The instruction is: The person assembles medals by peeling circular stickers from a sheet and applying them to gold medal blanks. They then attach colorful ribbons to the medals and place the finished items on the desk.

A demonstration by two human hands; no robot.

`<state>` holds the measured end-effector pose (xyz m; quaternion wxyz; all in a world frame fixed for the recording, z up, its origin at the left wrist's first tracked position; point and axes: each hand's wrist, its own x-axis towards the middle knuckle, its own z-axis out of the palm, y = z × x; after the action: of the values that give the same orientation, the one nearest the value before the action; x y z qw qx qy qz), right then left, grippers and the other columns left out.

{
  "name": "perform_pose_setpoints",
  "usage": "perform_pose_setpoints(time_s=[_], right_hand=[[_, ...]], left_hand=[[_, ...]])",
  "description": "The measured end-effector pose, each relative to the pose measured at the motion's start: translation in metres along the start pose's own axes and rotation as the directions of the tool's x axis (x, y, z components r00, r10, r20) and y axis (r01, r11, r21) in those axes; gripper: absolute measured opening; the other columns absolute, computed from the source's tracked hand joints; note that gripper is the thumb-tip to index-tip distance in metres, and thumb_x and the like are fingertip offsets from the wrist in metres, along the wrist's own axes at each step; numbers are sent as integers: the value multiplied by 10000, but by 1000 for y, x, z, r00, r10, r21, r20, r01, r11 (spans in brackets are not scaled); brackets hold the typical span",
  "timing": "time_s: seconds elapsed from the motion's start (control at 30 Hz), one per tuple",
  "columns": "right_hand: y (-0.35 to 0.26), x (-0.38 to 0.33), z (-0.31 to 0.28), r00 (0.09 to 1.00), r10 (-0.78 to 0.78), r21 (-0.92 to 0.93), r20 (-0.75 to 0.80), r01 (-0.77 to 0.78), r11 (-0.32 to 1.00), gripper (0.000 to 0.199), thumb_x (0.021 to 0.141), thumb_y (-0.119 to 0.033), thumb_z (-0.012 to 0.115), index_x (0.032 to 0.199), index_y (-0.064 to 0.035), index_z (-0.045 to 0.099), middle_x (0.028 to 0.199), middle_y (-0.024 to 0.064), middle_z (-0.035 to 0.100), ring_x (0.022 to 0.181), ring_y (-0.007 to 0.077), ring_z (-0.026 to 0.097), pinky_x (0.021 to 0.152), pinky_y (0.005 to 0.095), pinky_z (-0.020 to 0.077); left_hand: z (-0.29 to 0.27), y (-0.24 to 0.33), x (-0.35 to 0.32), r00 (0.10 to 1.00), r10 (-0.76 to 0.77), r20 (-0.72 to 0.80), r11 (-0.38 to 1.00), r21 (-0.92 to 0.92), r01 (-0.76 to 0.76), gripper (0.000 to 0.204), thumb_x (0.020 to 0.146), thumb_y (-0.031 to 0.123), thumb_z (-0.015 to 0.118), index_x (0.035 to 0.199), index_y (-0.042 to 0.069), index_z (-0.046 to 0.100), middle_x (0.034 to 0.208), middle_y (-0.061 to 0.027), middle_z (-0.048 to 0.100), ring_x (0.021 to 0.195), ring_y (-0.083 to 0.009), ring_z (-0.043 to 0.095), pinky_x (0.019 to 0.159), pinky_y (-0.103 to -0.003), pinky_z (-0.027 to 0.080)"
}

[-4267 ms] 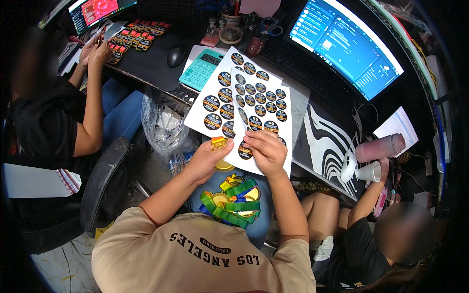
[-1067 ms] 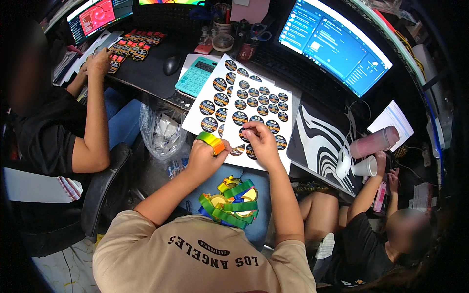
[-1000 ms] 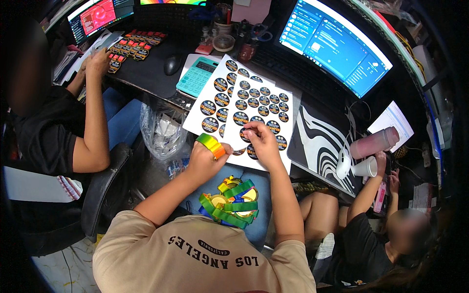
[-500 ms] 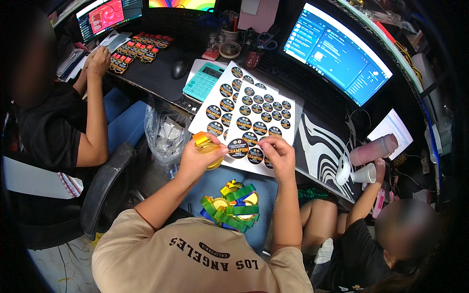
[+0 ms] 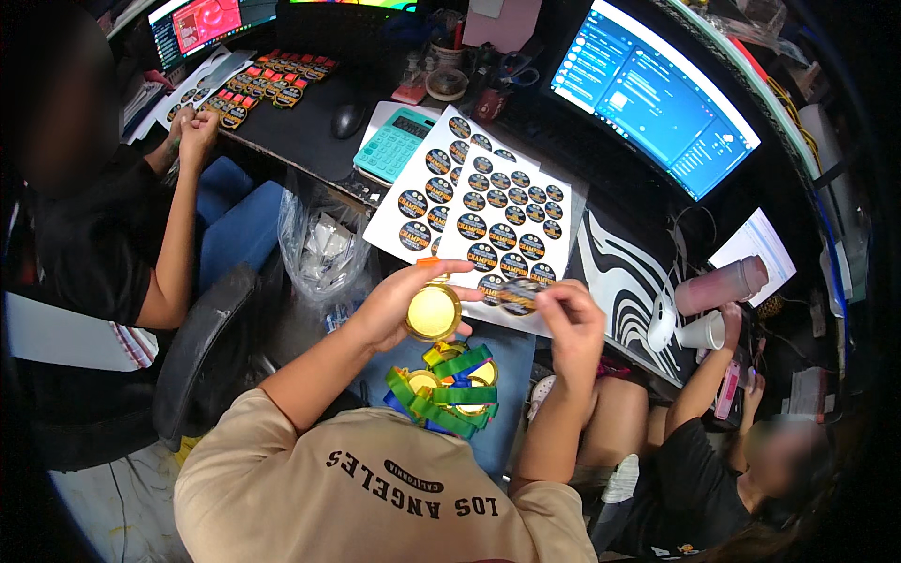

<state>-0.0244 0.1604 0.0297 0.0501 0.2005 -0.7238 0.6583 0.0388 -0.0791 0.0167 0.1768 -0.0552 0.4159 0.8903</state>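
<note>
A round gold medal point(image 5: 434, 311) rests in my left hand point(image 5: 389, 298), its blank face up, with a bit of orange ribbon at its top. The fingers of that hand stretch out behind and above the medal. My right hand point(image 5: 574, 324) pinches a round black sticker point(image 5: 519, 296) with orange and white print by its right edge. The sticker is blurred and is just right of the medal, apart from it. Beneath it lies a white sheet of round stickers point(image 5: 452, 258), overlapping a second sticker sheet point(image 5: 394, 214). On my lap sits a pile of gold medals with green, blue and yellow ribbons point(image 5: 450, 394).
A teal calculator point(image 5: 394, 147) and a black mouse point(image 5: 347, 120) lie beyond the sheets. Finished-looking medals point(image 5: 267, 83) are at the far left, beside a co-worker's hands point(image 5: 194, 131). A plastic bag point(image 5: 324, 244) hangs at the desk edge. Right: white mouse point(image 5: 662, 322), cup point(image 5: 702, 330), another person's arm.
My right hand has moved right and nearer with the sticker, off the sheet. My left hand has turned, bringing the medal's face into view. The co-worker at left has shifted their hands slightly.
</note>
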Motion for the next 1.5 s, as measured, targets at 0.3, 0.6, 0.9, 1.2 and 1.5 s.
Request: perform_pose_setpoints(time_s=[0.3, 0.6, 0.9, 1.2, 1.5], right_hand=[[-32, -53, -13, 984, 80, 283, -159, -32, 959, 130, 797, 78, 719, 919, 62, 675, 967, 153, 669, 801, 164, 621, 706, 260, 505], [-43, -72, 13, 967, 51, 141, -248, -16, 990, 129, 810, 86, 721, 932, 70, 685, 902, 113, 687, 754, 123, 623, 672, 209, 492], [-49, -71, 20, 977, 175, 211, -120, -147, 966, 356, 849, 95, 681, 1191, 64, 589, 902, 115, 689, 801, 88, 618, 699, 202, 492], [-43, -66, 27, 973, 229, 374, -28, -202, 905, 347, 874, 101, 638, 1163, 21, 463, 947, 146, 686, 852, 115, 644, 743, 209, 496], [-34, -65, 38, 971, 237, 349, 30, -233, 908, 317, 874, 83, 649, 1134, 22, 478, 996, 166, 692, 836, 106, 648, 735, 214, 500]], left_hand=[[3, -2, 4, 921, -162, 355, 930, -258, 263, 517, 1042, 434, 289, 1313, 35, 474, 1436, -268, 434, 1103, -456, 612, 780, -550, 590], [18, -2, -1, 951, -151, 271, 974, -122, 190, 627, 1040, 484, 295, 1433, 5, 388, 1414, -181, 491, 1136, -360, 619, 833, -437, 593], [28, -7, 0, 968, -105, 227, 981, -139, 139, 586, 1049, 425, 275, 1435, -3, 377, 1397, -218, 495, 1195, -306, 590, 819, -426, 602], [28, -14, -1, 977, -114, 178, 977, -161, 143, 568, 1056, 455, 230, 1313, 13, 477, 1313, -242, 558, 1093, -284, 651, 757, -372, 620], [27, -18, -1, 981, -130, 142, 971, -180, 155, 572, 1060, 441, 265, 1287, -23, 511, 1208, -197, 619, 1045, -235, 669, 823, -361, 602]])
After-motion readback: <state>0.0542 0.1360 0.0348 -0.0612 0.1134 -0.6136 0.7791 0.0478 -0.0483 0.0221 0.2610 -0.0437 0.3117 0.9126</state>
